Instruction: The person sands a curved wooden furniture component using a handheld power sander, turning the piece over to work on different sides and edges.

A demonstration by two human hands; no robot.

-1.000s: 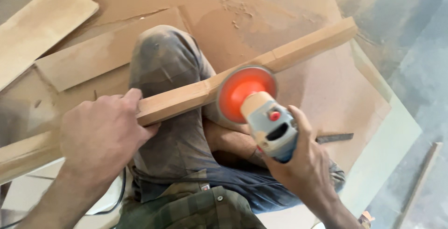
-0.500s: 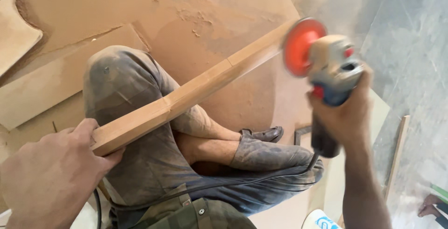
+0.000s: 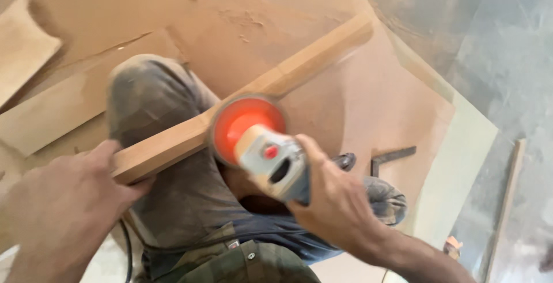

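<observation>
- The left hand is closed round the near end of a long square-section wooden post, fingers on top and thumb beneath, pinning it across the raised knee.
- The right hand is wrapped tight round the grey body of an angle grinder; its orange sanding disc sits against the post's side, between the two hands and nearer the right.
- From the left hand the post slants up and away, its far end lying over the sawdust-covered board well beyond the grinder.
- Risk, as I judge it: the disc works just above the trouser leg and close to the bare shin, so a kick or slip off the edge could throw it into the leg.
- The post is steadied only by one hand and a knee; if it rolls, the disc may gouge it.
- The dark cable runs under the left forearm and could snag.
- No containers are in view; a metal square lies beyond the right hand.
</observation>
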